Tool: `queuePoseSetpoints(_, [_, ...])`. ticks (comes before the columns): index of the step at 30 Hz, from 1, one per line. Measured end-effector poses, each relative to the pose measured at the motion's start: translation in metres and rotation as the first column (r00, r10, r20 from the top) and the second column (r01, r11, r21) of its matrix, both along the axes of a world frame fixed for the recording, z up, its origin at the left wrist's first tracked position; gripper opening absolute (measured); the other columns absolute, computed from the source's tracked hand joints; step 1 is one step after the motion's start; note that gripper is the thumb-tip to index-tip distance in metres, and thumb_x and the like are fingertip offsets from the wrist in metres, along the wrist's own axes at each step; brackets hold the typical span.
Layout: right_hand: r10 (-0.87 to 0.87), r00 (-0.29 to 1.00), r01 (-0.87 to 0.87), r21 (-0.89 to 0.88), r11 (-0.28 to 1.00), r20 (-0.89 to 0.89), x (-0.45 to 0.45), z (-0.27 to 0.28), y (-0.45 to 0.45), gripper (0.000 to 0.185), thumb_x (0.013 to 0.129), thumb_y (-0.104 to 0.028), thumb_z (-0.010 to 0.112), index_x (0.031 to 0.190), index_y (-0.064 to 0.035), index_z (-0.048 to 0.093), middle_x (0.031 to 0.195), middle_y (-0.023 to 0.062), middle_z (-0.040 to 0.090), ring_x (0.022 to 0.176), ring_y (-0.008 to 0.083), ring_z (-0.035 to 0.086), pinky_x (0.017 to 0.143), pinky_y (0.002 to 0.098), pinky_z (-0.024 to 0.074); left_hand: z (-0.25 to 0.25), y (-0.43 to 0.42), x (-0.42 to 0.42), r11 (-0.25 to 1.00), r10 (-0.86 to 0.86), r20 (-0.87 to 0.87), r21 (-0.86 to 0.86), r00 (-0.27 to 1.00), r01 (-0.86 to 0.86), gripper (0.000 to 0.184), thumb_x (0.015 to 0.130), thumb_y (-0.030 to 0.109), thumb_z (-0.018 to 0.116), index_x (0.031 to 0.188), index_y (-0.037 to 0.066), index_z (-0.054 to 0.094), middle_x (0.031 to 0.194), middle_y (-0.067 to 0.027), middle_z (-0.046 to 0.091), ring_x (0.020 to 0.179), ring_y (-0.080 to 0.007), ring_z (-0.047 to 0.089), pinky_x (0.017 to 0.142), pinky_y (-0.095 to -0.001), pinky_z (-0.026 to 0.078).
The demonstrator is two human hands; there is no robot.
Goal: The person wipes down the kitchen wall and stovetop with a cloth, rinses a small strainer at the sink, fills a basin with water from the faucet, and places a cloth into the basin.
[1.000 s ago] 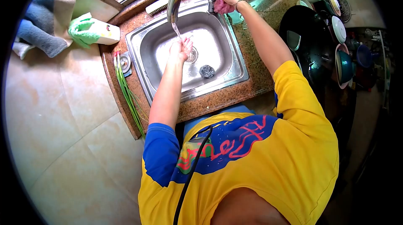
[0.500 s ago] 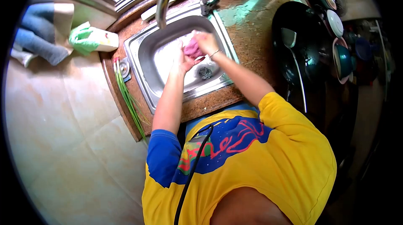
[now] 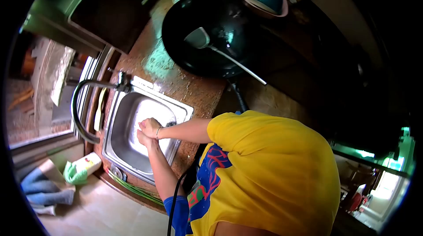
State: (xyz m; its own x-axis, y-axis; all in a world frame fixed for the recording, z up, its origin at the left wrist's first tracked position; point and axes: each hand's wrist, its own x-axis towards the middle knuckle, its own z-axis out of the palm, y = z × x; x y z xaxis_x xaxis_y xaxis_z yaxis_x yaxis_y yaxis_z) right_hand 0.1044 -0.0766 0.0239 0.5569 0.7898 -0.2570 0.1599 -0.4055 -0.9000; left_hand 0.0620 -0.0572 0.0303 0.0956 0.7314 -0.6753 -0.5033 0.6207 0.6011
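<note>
Both my hands are closed and pressed together over the steel sink (image 3: 125, 148). My right hand (image 3: 151, 127), with a bracelet at the wrist, is above and against my left hand (image 3: 144, 138). The pink cloth that they gripped half a second ago is almost wholly hidden in the fingers; only a pinkish trace shows at their edge. Close to my right wrist, a dark scouring pad (image 3: 171, 124) lies in the sink, partly covered. The curved faucet (image 3: 78, 112) hangs at the sink's left side, away from my hands.
A black wok (image 3: 224, 20) with a metal spatula (image 3: 198, 38) in it is beyond the sink. Green onions (image 3: 136, 189) lie along the near counter edge. A pink basin (image 3: 282, 9) holds a teal bowl. A green cloth (image 3: 76, 174) hangs on a white box at lower left.
My view has swung right, toward the wok. My hands have come closer together, and the pink cloth that showed plainly between them is now nearly out of sight.
</note>
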Motion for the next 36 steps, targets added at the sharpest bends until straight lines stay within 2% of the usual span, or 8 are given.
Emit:
queuePoseSetpoints(12, [-0.015, 0.994, 0.016, 0.009, 1.0, -0.106, 0.046, 0.035, -0.018, 0.044, 0.078, -0.046, 0.056, 0.07, -0.0027, 0.064, 0.067, 0.0183, 0.062, 0.065, 0.0321, 0.062, 0.063, 0.0415, 0.0481, -0.03, 0.0, 0.008, 0.984, -0.179, -0.049, -0.007, 0.983, 0.178, 0.039, 0.094, 0.041, 0.029, 0.09, 0.009, 0.051, 0.082, -0.0093, 0.051, 0.084, -0.0249, 0.051, 0.079, -0.0379, 0.041])
queuePoseSetpoints(18, [-0.05, 0.996, 0.053, 0.035, 0.998, -0.08, 0.058, 0.049, -0.032, 0.046, 0.077, -0.047, 0.057, 0.068, -0.0025, 0.063, 0.066, 0.0181, 0.062, 0.063, 0.0316, 0.062, 0.062, 0.0404, 0.0482, -0.053, 0.002, 0.008, 0.94, -0.341, 0.107, 0.055, 0.934, 0.337, 0.042, 0.094, 0.039, 0.026, 0.095, 0.005, 0.051, 0.087, -0.0131, 0.053, 0.09, -0.0259, 0.053, 0.085, -0.04, 0.04])
queuePoseSetpoints(23, [-0.016, 0.999, 0.019, 0.065, 0.998, -0.043, 0.069, 0.069, -0.039, 0.048, 0.076, -0.049, 0.059, 0.067, -0.0022, 0.062, 0.066, 0.0179, 0.062, 0.062, 0.0312, 0.062, 0.061, 0.0395, 0.0484, 0.03, -0.013, 0.026, 0.903, -0.41, -0.208, 0.047, 0.888, 0.428, 0.052, 0.092, 0.042, 0.028, 0.112, -0.001, 0.05, 0.101, -0.016, 0.058, 0.094, -0.026, 0.059, 0.08, -0.0357, 0.049])
queuePoseSetpoints(27, [0.162, 0.986, -0.165, 0.172, 0.971, 0.027, 0.084, 0.085, -0.047, 0.04, 0.068, -0.043, 0.066, 0.068, -0.0032, 0.061, 0.065, 0.0143, 0.062, 0.062, 0.0238, 0.063, 0.058, 0.0346, 0.0493, 0.031, 0.019, 0.006, 0.915, -0.331, -0.193, 0.175, 0.924, 0.364, 0.044, 0.088, 0.034, 0.036, 0.105, -0.002, 0.055, 0.098, -0.0143, 0.06, 0.088, -0.0246, 0.061, 0.074, -0.0351, 0.051])
queuePoseSetpoints(29, [0.132, 0.989, -0.144, 0.274, 0.951, 0.059, 0.09, 0.093, -0.045, 0.028, 0.069, -0.031, 0.067, 0.07, -0.0032, 0.061, 0.065, 0.0128, 0.061, 0.059, 0.0206, 0.061, 0.057, 0.0328, 0.0489, 0.076, 0.009, 0.023, 0.932, -0.231, -0.182, 0.24, 0.956, 0.271, 0.039, 0.088, 0.028, 0.037, 0.107, -0.001, 0.055, 0.1, -0.0142, 0.06, 0.089, -0.0248, 0.06, 0.075, -0.0359, 0.051])
queuePoseSetpoints(31, [0.118, 0.95, -0.001, 0.375, 0.927, -0.29, 0.102, 0.127, -0.057, 0.016, 0.071, -0.018, 0.065, 0.073, -0.0022, 0.061, 0.066, 0.012, 0.062, 0.061, 0.0183, 0.06, 0.056, 0.0327, 0.0479, 0.108, 0.007, 0.035, 0.892, -0.239, -0.206, 0.339, 0.949, 0.298, 0.036, 0.089, 0.023, 0.037, 0.111, -0.001, 0.054, 0.103, -0.0138, 0.06, 0.091, -0.0249, 0.06, 0.08, -0.0359, 0.05])
queuePoseSetpoints(32, [0.108, 0.97, -0.009, 0.412, 0.911, -0.219, 0.111, 0.14, -0.058, 0.01, 0.071, -0.01, 0.064, 0.076, -0.001, 0.061, 0.067, 0.0113, 0.062, 0.063, 0.0174, 0.06, 0.057, 0.0324, 0.0474, 0.087, 0.035, 0.027, 0.83, -0.332, -0.198, 0.402, 0.922, 0.386, 0.036, 0.091, 0.019, 0.036, 0.117, -0.001, 0.052, 0.106, -0.0145, 0.059, 0.093, -0.025, 0.06, 0.081, -0.0366, 0.05])
queuePoseSetpoints(36, [-0.017, 1.0, 0.016, 0.598, 0.801, -0.004, 0.152, 0.201, -0.083, 0.022, 0.068, -0.013, 0.07, 0.086, -0.0012, 0.065, 0.073, 0.0134, 0.063, 0.067, 0.0198, 0.061, 0.064, 0.0315, 0.047, 0.225, -0.031, 0.089, 0.652, -0.238, -0.416, 0.601, 0.878, 0.462, 0.034, 0.093, 0.013, 0.037, 0.122, -0.001, 0.05, 0.112, -0.016, 0.057, 0.095, -0.0239, 0.059, 0.084, -0.0348, 0.049])
